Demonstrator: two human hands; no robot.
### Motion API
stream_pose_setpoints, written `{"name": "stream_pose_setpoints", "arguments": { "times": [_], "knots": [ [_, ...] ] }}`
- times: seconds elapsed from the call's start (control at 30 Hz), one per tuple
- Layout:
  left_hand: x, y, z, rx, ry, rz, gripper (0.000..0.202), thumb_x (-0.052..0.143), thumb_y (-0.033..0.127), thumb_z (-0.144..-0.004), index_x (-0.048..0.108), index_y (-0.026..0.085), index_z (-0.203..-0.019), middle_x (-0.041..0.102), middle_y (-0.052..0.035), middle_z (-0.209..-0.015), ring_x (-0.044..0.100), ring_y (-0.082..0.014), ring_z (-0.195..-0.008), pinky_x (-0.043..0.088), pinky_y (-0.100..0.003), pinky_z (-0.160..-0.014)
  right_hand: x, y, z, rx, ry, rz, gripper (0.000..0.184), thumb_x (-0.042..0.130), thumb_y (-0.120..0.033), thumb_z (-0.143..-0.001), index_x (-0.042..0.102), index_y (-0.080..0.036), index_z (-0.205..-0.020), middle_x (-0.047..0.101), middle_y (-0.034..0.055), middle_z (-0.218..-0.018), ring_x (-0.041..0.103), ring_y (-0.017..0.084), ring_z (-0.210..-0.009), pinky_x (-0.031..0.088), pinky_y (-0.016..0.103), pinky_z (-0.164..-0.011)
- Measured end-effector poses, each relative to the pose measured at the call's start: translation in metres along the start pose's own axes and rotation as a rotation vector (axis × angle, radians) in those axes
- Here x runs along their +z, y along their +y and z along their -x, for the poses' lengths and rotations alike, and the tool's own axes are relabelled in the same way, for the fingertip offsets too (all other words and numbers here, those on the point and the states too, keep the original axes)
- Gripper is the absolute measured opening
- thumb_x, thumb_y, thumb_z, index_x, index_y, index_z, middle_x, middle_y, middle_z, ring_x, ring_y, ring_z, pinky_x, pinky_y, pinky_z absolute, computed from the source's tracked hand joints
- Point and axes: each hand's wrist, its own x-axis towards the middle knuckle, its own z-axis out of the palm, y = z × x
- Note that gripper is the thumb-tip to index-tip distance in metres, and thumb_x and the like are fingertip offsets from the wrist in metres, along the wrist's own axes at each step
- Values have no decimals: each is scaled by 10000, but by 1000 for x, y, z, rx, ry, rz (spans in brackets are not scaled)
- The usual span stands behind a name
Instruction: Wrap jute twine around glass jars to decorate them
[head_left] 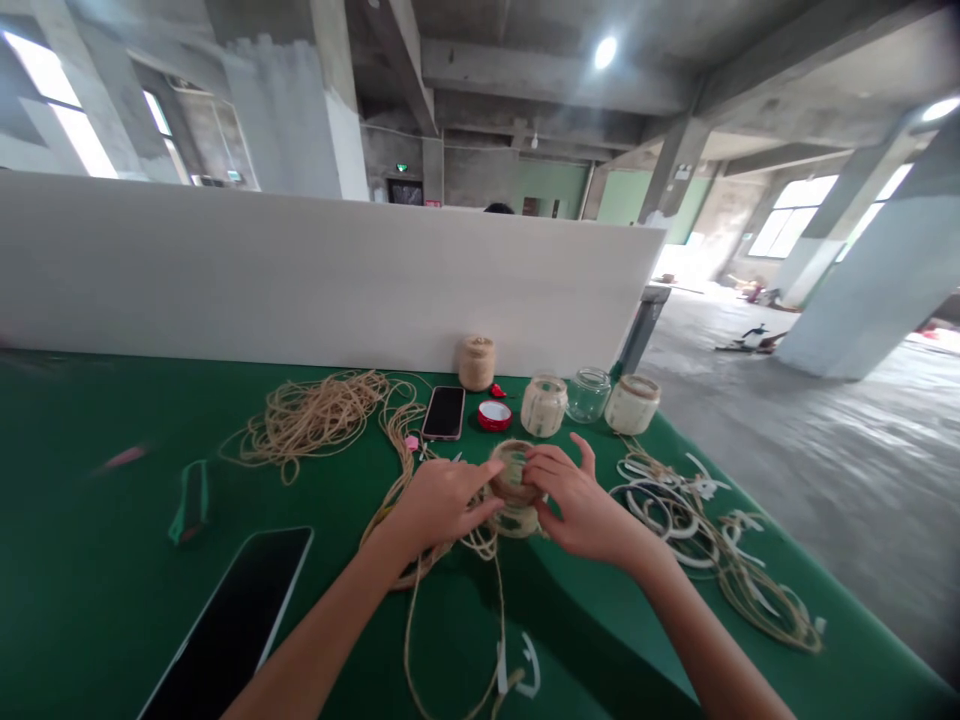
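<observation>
Both hands hold the jar (517,521), which sits on the green worktop (600,640): the left hand (444,494) has thumb and forefinger at its left side, while the right hand (571,500) curls fingers over the rim, little finger raised. How hard they press, I cannot tell. A brown band (517,490), seemingly twine, circles the neck.

Taking the jar as the clock's centre, a loose strand (501,590) loops toward 6 o'clock, near white scraps (529,665); the twine pile (322,420) lies at 10, the phone (444,412) at 11, the tape (495,415) just short of 12.

Handling the band well likely calls for even pressure from both sides – one hand steadying the glass, the other smoothing the twine flat and level. Smooth glass could let it slip, so light, close fingertips should serve best – with the 6 o'clock strand kept free of the scraps.
</observation>
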Motion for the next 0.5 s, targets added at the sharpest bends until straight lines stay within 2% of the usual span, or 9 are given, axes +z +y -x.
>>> {"name": "stream_pose_setpoints", "arguments": {
  "times": [0.1,0.23,0.5],
  "knots": [
    [2,-3,1,-49,-5,27,420,353,443,-887,391,243,-1255,630,14,-689,577,-141,-585,337,-222,-516,0,7,0,3,-24,-39,174,423,-65,-696,482,-204,-783,581,41,-926,411,222,-1137,14,550,-1025],
    [3,-3,1,-62,-35,60,406,339,405,-900,363,245,-1273,611,30,-622,565,-136,-550,310,-212,-496,1,9,1,10,-31,-51,210,416,-60,-695,494,-213,-815,576,37,-966,393,223,-1152,-10,564,-1015],
    [4,-4,0,-32,-30,12,370,342,399,-907,397,239,-1236,653,-1,-750,593,-149,-617,332,-219,-518,1,6,2,-3,19,-30,183,436,-82,-695,510,-199,-815,574,55,-963,405,228,-1122,31,537,-1019]
  ]
}}
